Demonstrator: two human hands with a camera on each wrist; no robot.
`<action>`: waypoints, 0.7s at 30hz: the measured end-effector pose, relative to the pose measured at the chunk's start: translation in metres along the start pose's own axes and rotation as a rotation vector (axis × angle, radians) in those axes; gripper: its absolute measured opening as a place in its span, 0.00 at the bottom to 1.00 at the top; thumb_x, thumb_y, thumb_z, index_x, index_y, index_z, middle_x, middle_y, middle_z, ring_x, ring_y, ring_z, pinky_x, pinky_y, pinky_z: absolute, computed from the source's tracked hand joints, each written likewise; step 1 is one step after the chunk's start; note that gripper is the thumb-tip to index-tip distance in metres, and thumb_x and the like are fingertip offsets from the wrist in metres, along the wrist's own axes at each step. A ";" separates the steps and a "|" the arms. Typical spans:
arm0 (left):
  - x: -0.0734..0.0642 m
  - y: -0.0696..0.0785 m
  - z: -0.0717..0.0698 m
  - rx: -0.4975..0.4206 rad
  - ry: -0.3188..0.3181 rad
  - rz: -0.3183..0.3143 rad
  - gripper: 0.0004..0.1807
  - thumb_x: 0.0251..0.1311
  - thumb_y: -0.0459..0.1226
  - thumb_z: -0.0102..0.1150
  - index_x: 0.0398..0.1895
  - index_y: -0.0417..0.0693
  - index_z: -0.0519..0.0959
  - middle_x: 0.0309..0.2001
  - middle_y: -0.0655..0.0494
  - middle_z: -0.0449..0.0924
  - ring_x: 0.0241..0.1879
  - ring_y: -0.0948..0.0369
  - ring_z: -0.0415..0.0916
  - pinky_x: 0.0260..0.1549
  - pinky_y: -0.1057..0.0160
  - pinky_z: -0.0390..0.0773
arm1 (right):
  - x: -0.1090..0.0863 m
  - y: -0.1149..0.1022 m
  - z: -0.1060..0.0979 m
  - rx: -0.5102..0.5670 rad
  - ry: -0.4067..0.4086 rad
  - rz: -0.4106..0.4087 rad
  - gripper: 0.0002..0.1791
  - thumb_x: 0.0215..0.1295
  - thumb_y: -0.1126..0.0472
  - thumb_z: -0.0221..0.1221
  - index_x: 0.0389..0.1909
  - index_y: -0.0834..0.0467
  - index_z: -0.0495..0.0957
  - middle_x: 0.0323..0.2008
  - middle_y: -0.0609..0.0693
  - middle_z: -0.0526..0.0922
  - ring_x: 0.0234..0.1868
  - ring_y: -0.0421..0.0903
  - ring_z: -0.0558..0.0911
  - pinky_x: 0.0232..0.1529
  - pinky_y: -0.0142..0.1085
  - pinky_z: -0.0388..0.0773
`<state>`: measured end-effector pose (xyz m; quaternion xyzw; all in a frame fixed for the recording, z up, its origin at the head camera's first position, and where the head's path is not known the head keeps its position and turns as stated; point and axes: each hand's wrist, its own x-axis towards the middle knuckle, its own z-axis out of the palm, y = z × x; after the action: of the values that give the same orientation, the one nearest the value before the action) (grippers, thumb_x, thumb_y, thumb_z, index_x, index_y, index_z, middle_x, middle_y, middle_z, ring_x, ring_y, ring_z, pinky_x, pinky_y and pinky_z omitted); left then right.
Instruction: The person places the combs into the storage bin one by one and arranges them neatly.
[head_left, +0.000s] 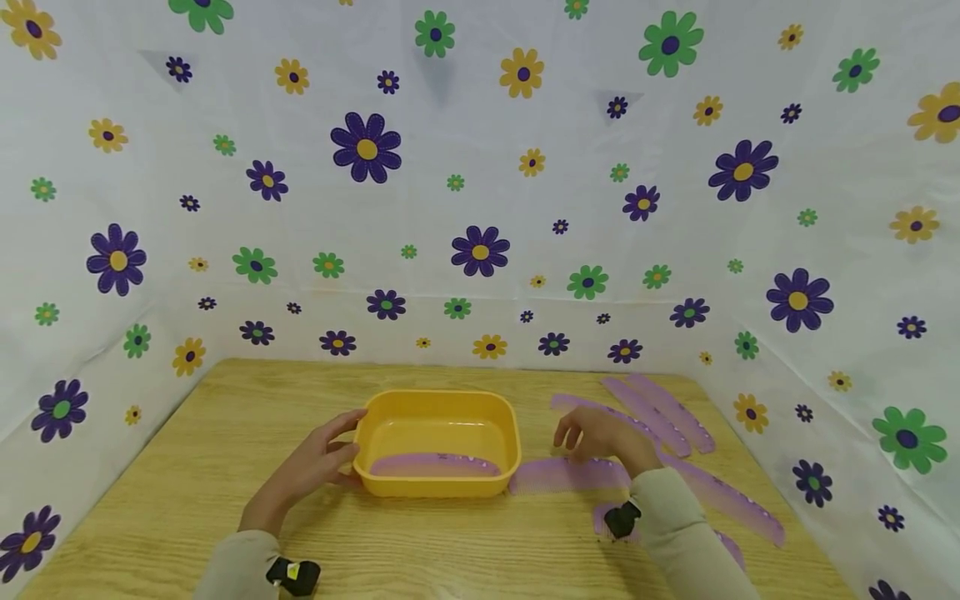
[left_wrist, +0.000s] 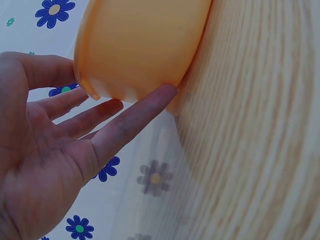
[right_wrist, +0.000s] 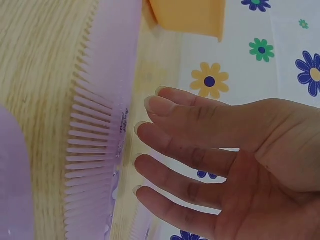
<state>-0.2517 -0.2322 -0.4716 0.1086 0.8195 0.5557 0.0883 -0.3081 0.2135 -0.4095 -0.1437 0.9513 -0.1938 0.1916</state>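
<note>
My left hand [head_left: 311,467] rests its fingertips against the left end of a yellow plastic basin [head_left: 435,487]. In the left wrist view its fingers [left_wrist: 130,120] are fairly straight along the basin's outer wall. One translucent purple comb [head_left: 427,467] lies inside the basin, along its near side. To the right of the basin, my right hand [head_left: 600,437] hovers close over another purple comb [head_left: 543,477], holding nothing. In the right wrist view the fingers [right_wrist: 200,190] are loosely bent beside that comb, whose teeth [right_wrist: 90,145] show clearly.
Several more purple combs [head_left: 731,500] are spread over the right side of the wooden table [head_left: 420,542], some partly hidden by the right arm. A white flower-patterned sheet [head_left: 480,208] walls in the back and both sides.
</note>
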 end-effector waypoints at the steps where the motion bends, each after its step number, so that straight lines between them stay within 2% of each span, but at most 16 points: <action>1: 0.000 0.000 0.000 0.002 0.001 0.001 0.34 0.75 0.31 0.49 0.81 0.44 0.54 0.79 0.31 0.52 0.69 0.31 0.69 0.42 0.52 0.91 | 0.000 0.000 0.001 0.001 0.003 0.008 0.14 0.58 0.72 0.69 0.42 0.53 0.86 0.44 0.53 0.86 0.42 0.47 0.83 0.48 0.46 0.86; 7: 0.001 -0.001 0.000 0.003 -0.004 0.010 0.34 0.76 0.32 0.48 0.82 0.43 0.54 0.79 0.31 0.52 0.69 0.31 0.69 0.43 0.53 0.91 | 0.001 0.004 0.003 -0.004 0.006 0.028 0.15 0.57 0.73 0.69 0.41 0.52 0.86 0.44 0.52 0.85 0.43 0.48 0.83 0.52 0.49 0.86; 21: 0.000 0.001 0.000 0.000 0.007 0.004 0.34 0.75 0.31 0.49 0.81 0.44 0.54 0.79 0.31 0.52 0.69 0.31 0.69 0.43 0.52 0.91 | 0.004 0.007 0.009 -0.034 0.006 0.003 0.15 0.56 0.75 0.67 0.38 0.52 0.86 0.39 0.50 0.86 0.43 0.47 0.81 0.51 0.48 0.84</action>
<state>-0.2518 -0.2315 -0.4711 0.1085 0.8196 0.5562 0.0844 -0.3096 0.2154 -0.4214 -0.1451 0.9552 -0.1779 0.1866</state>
